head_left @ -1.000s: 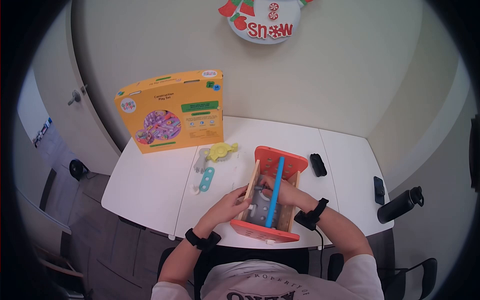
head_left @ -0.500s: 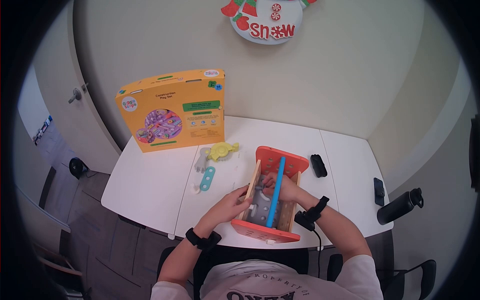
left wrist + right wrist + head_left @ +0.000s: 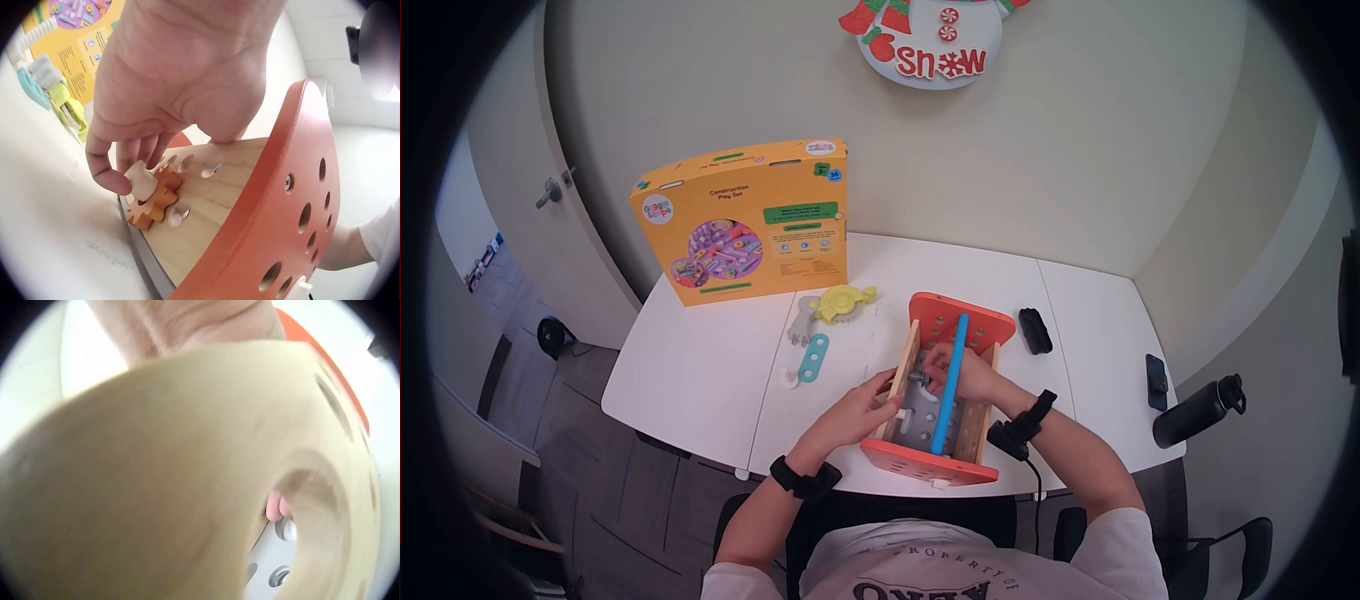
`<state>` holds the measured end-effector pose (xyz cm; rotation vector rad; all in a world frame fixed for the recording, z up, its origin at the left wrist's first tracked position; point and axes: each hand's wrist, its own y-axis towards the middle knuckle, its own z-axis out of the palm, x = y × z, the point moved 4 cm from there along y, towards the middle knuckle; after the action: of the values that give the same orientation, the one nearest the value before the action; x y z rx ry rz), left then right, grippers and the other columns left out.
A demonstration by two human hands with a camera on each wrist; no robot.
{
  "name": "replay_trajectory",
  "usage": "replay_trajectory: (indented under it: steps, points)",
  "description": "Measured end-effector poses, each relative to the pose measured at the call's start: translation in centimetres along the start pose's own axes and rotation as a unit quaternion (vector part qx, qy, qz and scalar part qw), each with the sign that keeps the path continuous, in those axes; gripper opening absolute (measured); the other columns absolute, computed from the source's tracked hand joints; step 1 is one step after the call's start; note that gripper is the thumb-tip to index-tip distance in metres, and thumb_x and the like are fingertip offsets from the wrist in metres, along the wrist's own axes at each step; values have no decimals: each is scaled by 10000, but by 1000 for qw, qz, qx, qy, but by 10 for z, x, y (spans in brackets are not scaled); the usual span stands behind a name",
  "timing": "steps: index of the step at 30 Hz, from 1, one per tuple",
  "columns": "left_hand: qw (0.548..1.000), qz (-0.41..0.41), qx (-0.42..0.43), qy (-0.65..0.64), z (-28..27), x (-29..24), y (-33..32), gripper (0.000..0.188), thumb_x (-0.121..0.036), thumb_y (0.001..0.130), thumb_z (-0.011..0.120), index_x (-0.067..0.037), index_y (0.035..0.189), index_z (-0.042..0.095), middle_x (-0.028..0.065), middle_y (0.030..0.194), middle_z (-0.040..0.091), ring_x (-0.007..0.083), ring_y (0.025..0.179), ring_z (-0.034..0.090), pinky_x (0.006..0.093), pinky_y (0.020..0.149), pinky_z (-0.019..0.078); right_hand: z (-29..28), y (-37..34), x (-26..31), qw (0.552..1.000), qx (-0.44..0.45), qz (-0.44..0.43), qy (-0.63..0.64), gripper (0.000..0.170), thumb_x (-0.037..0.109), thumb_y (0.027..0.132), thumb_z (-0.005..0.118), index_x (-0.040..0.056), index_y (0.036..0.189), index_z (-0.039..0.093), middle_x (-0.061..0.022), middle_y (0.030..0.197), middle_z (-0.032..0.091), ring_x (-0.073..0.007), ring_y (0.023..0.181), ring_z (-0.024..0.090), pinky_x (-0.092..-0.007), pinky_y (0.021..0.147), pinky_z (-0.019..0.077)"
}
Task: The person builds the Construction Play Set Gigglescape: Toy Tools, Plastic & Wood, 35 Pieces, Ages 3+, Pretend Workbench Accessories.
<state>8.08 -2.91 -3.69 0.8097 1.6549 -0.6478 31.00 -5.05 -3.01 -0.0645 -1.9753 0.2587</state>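
A toy toolbox with orange end panels [image 3: 930,467], wooden sides and a blue bar handle [image 3: 951,385] stands on the table. Outside its left wooden side [image 3: 219,194], my left hand [image 3: 858,412] curls its fingers onto a white bolt head [image 3: 142,180] over an orange gear [image 3: 164,197]; the thumb lies at the side's top edge. My right hand [image 3: 965,378] reaches inside under the bar, its fingertips on a grey cylindrical piece [image 3: 918,377] at the inner left side. In the right wrist view, the wooden side hides most of that hand; two fingertips [image 3: 274,506] show through a hole.
Left of the toolbox lie a yellow toy saw [image 3: 840,303], a grey toy tool [image 3: 802,320], a teal holed strip [image 3: 813,358] and a small white piece [image 3: 789,378]. A yellow box [image 3: 740,225] stands behind. A black case [image 3: 1035,331], phone [image 3: 1157,382] and bottle [image 3: 1200,410] are right.
My right fingers have shifted slightly around the grey piece inside the toolbox, showing more of it now. The left hand and the toolbox stay put.
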Motion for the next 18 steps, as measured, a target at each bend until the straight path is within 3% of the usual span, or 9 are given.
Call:
replay_trajectory:
  steps: [3, 9, 12, 18]
  points:
    - [1000, 2, 0, -3, 0, -3, 0, 697, -347, 1068, 605, 53, 1584, 359, 248, 1541, 512, 323, 1418, 535, 403, 1138, 458, 1, 3, -7, 998, -18, -32, 41, 134, 102, 1016, 681, -18, 1029, 621, -95, 924, 720, -193, 806, 767, -305, 668, 625]
    - [1000, -1, 0, -9, 0, -5, -1, 694, -318, 1055, 614, 57, 1577, 355, 303, 1518, 519, 362, 1407, 544, 429, 1136, 473, 1, -1, 0, 999, -18, -32, 20, 165, 123, 994, 716, -42, 1007, 708, -113, 864, 750, -170, 782, 758, -303, 674, 617]
    - [1000, 11, 2, -2, 0, -1, 1, 696, -324, 1054, 612, 54, 1579, 355, 304, 1518, 519, 367, 1417, 535, 429, 1143, 466, -2, -2, 9, 999, 26, 20, -33, 232, 131, 1002, 729, -67, 1122, 704, -132, 1039, 740, -183, 895, 766, -283, 754, 637]
    - [1000, 18, 0, 5, 0, 0, 2, 697, -336, 1053, 608, 49, 1580, 362, 313, 1519, 515, 379, 1430, 523, 427, 1160, 448, -4, -1, 15, 991, -3, 3, -133, 241, 122, 956, 776, -40, 1133, 758, -124, 1047, 757, -157, 931, 731, -293, 809, 609]
